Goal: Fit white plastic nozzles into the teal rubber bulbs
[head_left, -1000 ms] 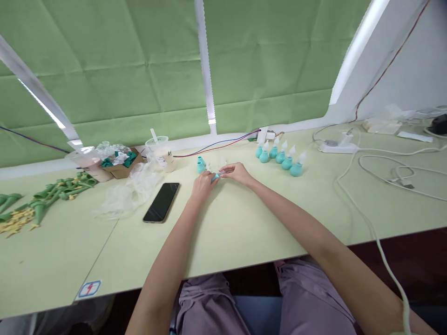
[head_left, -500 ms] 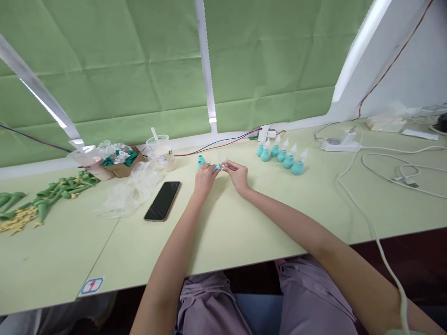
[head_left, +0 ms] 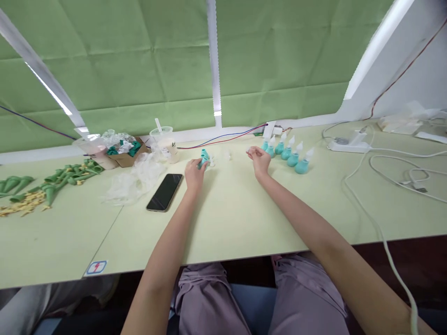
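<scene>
Turquoise pieces [head_left: 204,153] are standing in the far middle of the surface [head_left: 226,223], where the left hand [head_left: 196,171] is touching them with thumb and fingers; whether it is grasping one, I cannot tell. Small whitish pieces [head_left: 211,161] are lying just to their right. The right hand [head_left: 258,159] is bunching its fingers just left of six turquoise bulbs with whitish tips [head_left: 301,166]; whether anything is sitting between its fingertips, I cannot tell. A sticker [head_left: 97,267] at the near left is showing a red character inside a blue border, too blurred to read for certain. A drink cup [head_left: 170,151] at the far left is bearing dark print too small to read. A dark-screened phone [head_left: 165,192] is lying left of the left hand.
</scene>
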Tool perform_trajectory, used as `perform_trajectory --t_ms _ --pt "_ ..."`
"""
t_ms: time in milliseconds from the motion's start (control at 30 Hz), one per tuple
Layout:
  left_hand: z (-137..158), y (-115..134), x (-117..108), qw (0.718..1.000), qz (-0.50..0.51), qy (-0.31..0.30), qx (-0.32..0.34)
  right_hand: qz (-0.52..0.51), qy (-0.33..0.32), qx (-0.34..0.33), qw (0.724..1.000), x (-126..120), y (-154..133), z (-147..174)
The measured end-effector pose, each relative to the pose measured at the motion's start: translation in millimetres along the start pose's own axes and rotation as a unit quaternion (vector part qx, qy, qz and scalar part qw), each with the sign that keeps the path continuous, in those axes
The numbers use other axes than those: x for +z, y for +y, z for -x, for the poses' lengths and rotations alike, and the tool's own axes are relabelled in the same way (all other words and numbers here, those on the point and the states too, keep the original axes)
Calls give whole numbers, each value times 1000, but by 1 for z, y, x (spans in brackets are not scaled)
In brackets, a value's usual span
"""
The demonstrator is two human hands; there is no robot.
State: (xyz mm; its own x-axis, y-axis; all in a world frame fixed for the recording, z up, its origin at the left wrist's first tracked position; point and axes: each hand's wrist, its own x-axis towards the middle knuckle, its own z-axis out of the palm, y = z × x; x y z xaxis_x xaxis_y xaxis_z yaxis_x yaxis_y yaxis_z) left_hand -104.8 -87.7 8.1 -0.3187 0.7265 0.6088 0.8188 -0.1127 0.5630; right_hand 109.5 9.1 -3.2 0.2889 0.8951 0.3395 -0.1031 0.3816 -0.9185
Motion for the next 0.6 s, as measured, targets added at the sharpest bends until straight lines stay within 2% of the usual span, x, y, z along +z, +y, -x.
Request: perform_trajectory --t_ms 100,233,300,400,500,600 --pt "-7 -10 -4 989 117 54 -71 136 -109 -80 981 0 6 8" --pt "-11 -15 1 971 195 13 -136 260 -191 -155 934 11 8 23" --pt "-12 -17 5 962 221 1 -158 295 -201 -169 919 14 9 24" --pt "-13 -23 10 952 252 2 -174 312 -193 -168 915 16 11 20" --pt "-14 -27 13 952 254 -1 -170 304 -194 -168 918 19 13 17" --pt "-14 -30 15 955 253 -21 -155 330 -213 -181 902 21 13 17"
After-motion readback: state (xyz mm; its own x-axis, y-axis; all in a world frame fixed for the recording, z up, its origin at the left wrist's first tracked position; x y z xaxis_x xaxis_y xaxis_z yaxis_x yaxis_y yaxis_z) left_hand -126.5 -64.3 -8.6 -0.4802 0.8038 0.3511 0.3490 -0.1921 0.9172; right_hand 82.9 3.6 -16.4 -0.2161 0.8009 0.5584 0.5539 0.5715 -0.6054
